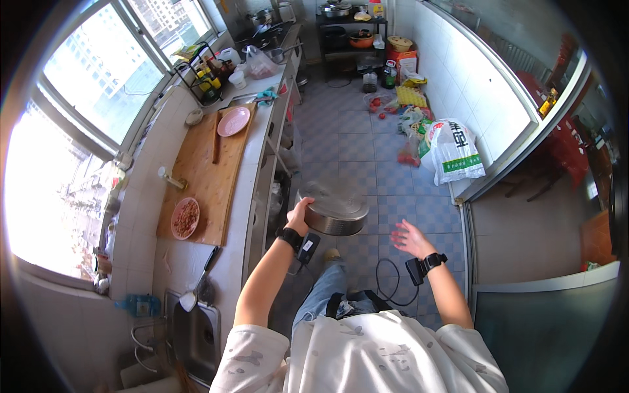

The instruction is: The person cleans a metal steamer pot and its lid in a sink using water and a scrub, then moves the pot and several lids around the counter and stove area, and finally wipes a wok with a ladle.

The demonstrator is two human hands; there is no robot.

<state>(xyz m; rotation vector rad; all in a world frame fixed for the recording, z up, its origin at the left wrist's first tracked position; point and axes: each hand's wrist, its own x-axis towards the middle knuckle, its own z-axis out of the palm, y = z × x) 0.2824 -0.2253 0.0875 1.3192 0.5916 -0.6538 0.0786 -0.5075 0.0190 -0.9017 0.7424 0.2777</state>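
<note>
My left hand (298, 217) grips the rim of a round stainless-steel basin (336, 206), held tilted in front of me above the tiled floor. The basin's underside seems to face up, with small perforations along its side; its inside is hidden. My right hand (412, 239) is raised to the right of the basin, apart from it, fingers spread and nothing in them. Each wrist carries a black strap with a small device, and a cable (381, 290) loops from the right one.
Along the left counter lie a wooden board (211, 172) with a rolling pin (216, 137), a pink plate (234, 122) and a bowl of filling (185, 218). A spatula (199, 285) rests by the sink (194, 339). A white sack (454, 152) and produce bags line the right wall.
</note>
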